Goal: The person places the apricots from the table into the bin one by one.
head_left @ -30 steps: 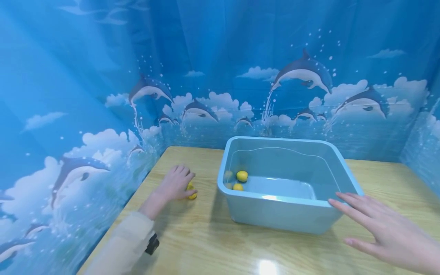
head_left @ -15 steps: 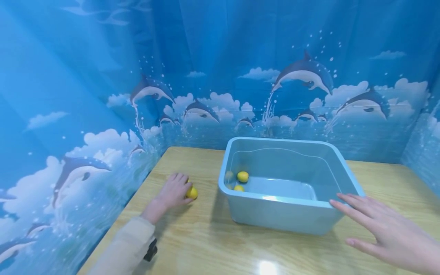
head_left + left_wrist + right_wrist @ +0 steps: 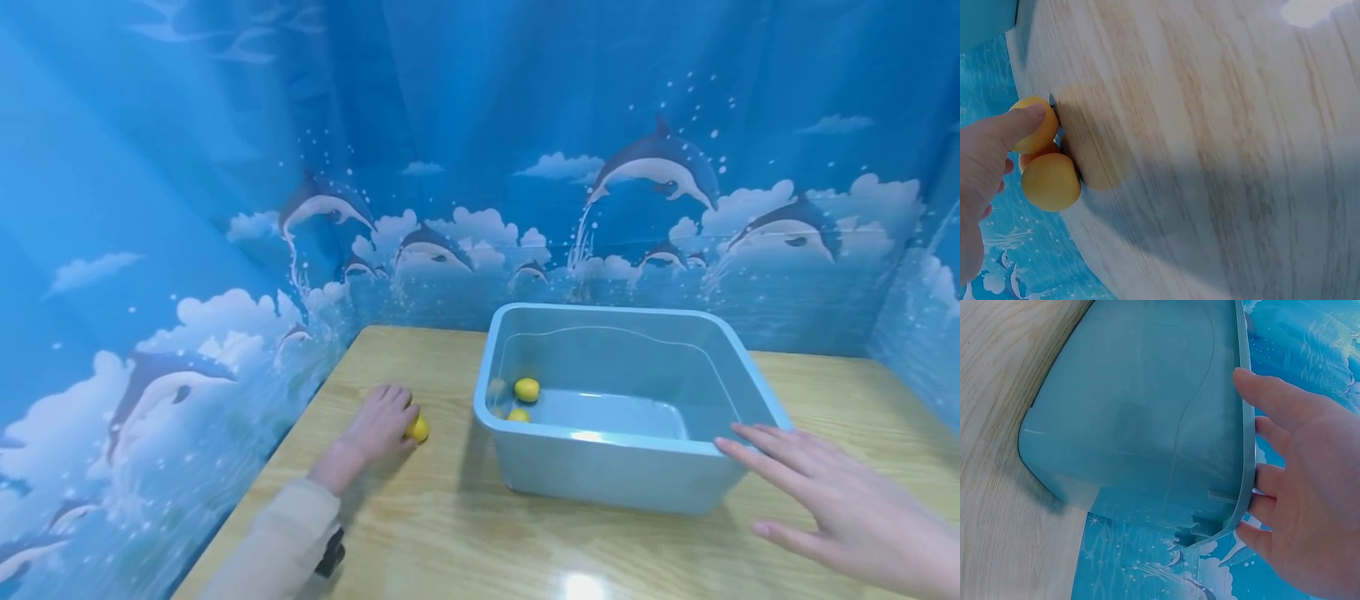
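My left hand (image 3: 377, 422) is at the left part of the table, its fingers around a lemon (image 3: 417, 429). In the left wrist view my thumb presses on the upper lemon (image 3: 1040, 134), and a second lemon (image 3: 1051, 182) lies against it. Part of a third yellow-orange fruit (image 3: 1030, 160) shows behind these two. My right hand (image 3: 832, 492) rests its extended fingers on the near right corner of a light blue plastic bin (image 3: 615, 471); its thumb stands apart in the head view. Inside the bin, at its left end, lie two lemons, one farther back (image 3: 527, 389) and one partly hidden by the front wall (image 3: 518, 415).
The wooden table (image 3: 442, 533) runs up to a blue curtain (image 3: 480, 150) printed with dolphins at the back and left. A black wrist device (image 3: 331, 552) shows beneath my left sleeve (image 3: 281, 542).
My left hand has shifted slightly toward me and to the left, its fingers closing round a lemon. My right hand and the bin have stayed in place.
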`<state>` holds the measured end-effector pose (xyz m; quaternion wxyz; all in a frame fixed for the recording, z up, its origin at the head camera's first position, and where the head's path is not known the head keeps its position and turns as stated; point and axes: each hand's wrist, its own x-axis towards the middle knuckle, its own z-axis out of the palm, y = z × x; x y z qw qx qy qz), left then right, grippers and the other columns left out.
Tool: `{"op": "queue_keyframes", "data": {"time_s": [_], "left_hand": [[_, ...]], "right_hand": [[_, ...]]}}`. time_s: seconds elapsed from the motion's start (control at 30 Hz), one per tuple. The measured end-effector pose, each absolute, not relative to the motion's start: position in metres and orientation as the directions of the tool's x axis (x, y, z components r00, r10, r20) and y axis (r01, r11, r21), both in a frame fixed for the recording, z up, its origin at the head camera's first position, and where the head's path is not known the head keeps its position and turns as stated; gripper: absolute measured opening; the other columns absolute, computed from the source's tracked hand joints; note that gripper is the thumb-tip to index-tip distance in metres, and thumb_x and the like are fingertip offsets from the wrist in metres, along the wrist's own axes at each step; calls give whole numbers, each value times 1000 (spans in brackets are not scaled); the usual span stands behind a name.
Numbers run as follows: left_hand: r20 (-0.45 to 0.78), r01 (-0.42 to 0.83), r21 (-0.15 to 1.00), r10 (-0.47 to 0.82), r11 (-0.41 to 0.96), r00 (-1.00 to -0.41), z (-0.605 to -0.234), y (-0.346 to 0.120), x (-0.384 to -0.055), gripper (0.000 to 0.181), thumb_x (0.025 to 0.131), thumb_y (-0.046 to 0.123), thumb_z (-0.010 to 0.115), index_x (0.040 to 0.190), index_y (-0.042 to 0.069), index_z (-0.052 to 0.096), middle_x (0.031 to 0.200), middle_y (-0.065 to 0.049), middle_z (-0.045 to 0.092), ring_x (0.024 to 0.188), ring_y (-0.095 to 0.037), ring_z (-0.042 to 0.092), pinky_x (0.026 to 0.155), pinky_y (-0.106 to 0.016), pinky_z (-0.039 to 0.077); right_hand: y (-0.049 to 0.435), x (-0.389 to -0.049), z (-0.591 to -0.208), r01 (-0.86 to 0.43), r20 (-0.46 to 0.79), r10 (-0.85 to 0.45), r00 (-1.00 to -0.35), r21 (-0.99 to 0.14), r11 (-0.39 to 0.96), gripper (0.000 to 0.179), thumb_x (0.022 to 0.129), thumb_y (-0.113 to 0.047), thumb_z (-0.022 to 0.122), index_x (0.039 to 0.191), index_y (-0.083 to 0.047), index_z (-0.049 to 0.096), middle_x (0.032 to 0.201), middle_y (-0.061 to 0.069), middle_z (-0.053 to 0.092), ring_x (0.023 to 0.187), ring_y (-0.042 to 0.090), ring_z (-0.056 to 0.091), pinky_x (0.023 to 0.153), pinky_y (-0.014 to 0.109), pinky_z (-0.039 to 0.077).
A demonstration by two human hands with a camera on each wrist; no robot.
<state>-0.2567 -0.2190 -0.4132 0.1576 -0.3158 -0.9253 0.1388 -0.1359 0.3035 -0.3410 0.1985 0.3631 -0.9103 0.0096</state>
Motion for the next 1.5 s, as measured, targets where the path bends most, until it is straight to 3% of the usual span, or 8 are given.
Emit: {"op": "queue_keyframes", "data": {"time_s": [0.27, 0.53, 0.87, 1.0, 1.1, 1.33, 1.5], "left_hand": [[215, 560, -361, 651, 745, -728, -418, -216, -257, 40, 68, 34, 78, 89, 5, 61, 93, -8, 54, 92, -27, 51, 88, -41, 40], [216, 578, -362, 669, 731, -711, -419, -213, -257, 37, 69, 33, 77, 89, 6, 62, 90, -6, 54, 92, -24, 51, 89, -40, 40], [240, 589, -365, 684, 721, -689, -417, -210, -260, 34, 69, 34, 76, 83, 7, 60, 86, -5, 54, 87, -23, 50, 85, -39, 41], [265, 593, -302, 663, 747, -700, -413, -208, -259, 35, 70, 34, 76, 83, 5, 60, 87, -7, 54, 86, -25, 50, 86, -41, 41], [288, 592, -249, 642, 766, -710, -408, -206, -260, 38, 70, 35, 77, 84, 4, 61, 88, -8, 53, 87, -26, 49, 88, -43, 40], [355, 581, -204, 612, 788, -706, -393, -201, -263, 41, 66, 30, 82, 86, 1, 61, 85, -9, 52, 83, -26, 47, 82, -43, 40], [368, 551, -163, 568, 819, -736, -378, -197, -264, 41, 69, 28, 80, 93, -1, 62, 91, -11, 55, 88, -28, 49, 84, -43, 40]], "right_hand": [[302, -135, -339, -670, 373, -663, -649, 133, 730, 84, 70, -51, 73, 142, -25, 37, 128, 12, 51, 131, -11, -4, 104, 14, -8], [302, -136, -339, -703, 422, -686, -592, 144, 696, 80, 72, -51, 70, 140, -21, 41, 134, 6, 46, 132, -6, 7, 106, 15, -2], [303, -136, -340, -693, 404, -676, -616, 130, 709, 81, 72, -50, 71, 141, -22, 39, 132, 8, 48, 135, 2, 12, 106, 16, -3], [303, -136, -339, -689, 396, -673, -625, 126, 714, 81, 72, -50, 72, 141, -22, 39, 132, 7, 48, 124, 23, 38, 105, 14, -4], [303, -135, -339, -678, 380, -667, -641, 127, 724, 82, 71, -51, 72, 141, -24, 38, 131, 7, 48, 112, 30, 46, 103, 12, -6], [303, -133, -340, -664, 366, -653, -663, 117, 739, 81, 72, -49, 72, 142, -25, 37, 133, 8, 47, 116, 29, 45, 102, 11, -7], [302, -132, -339, -670, 380, -653, -654, 110, 735, 80, 74, -48, 71, 142, -25, 37, 134, 8, 47, 132, 16, 28, 104, 13, -6]]}}
